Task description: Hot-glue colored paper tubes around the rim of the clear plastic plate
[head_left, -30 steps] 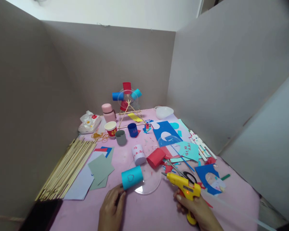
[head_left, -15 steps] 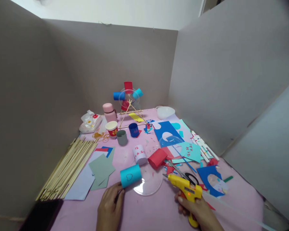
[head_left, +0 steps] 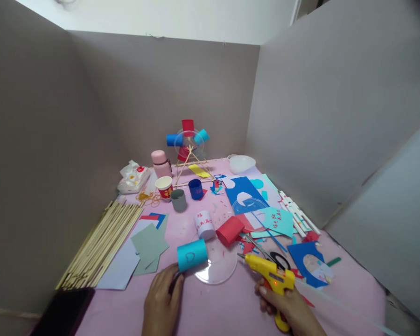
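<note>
My left hand [head_left: 163, 296] is closed, with its fingertips at the left end of a cyan paper tube [head_left: 192, 255] marked with a drawn heart. The tube lies over the left edge of a clear plastic disc [head_left: 220, 270]. On the disc's far side are a lilac paper tube [head_left: 205, 225] with red writing and a red paper tube [head_left: 230, 231]. In my right hand [head_left: 280, 301] is a yellow hot glue gun [head_left: 271, 270], its light lit orange and its nozzle pointing left toward the disc.
Scissors [head_left: 278, 259], blue card [head_left: 308, 263] and markers [head_left: 297, 214] lie right. Wooden sticks [head_left: 101, 245] and grey paper [head_left: 150, 245] lie left. A grey paper tube [head_left: 178, 200], paper cup [head_left: 164, 188], pink flask [head_left: 161, 164] and stick-framed wheel [head_left: 189, 144] stand farther back.
The whole view has shifted slightly. The cyan paper tube, my left hand and the glue gun keep nearly the same places relative to one another.
</note>
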`<state>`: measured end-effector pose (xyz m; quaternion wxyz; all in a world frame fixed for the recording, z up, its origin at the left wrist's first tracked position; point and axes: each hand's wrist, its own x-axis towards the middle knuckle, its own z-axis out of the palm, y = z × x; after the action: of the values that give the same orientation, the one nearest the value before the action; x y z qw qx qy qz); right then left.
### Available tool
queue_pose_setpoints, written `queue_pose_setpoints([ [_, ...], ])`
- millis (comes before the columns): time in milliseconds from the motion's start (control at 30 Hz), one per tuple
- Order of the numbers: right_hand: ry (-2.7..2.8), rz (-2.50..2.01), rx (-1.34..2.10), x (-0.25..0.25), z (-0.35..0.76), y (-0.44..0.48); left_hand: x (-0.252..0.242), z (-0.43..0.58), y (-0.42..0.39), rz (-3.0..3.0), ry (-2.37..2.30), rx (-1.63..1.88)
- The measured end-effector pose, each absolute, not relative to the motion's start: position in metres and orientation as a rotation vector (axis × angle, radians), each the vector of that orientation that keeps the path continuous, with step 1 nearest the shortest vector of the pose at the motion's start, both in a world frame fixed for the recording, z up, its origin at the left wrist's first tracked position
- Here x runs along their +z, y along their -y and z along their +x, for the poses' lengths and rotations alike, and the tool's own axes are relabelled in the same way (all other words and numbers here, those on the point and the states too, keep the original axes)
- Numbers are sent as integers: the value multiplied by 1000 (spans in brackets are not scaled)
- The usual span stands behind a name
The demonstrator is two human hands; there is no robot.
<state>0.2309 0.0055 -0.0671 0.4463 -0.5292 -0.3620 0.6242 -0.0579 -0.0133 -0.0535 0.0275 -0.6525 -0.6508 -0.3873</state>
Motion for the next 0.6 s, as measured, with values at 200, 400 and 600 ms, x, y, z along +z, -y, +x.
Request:
queue_pose_setpoints([
  [200,881,-1318,1555,-62,230,-5,-55,-54,19,-1976,2076,-1188],
  [400,887,-1302,1559,-62,230,-5,-27,-64,3,-1789,1917,-1269],
  [600,894,-1328,1566,-63,229,-7,27,-87,-85,-1900,1888,-1153],
])
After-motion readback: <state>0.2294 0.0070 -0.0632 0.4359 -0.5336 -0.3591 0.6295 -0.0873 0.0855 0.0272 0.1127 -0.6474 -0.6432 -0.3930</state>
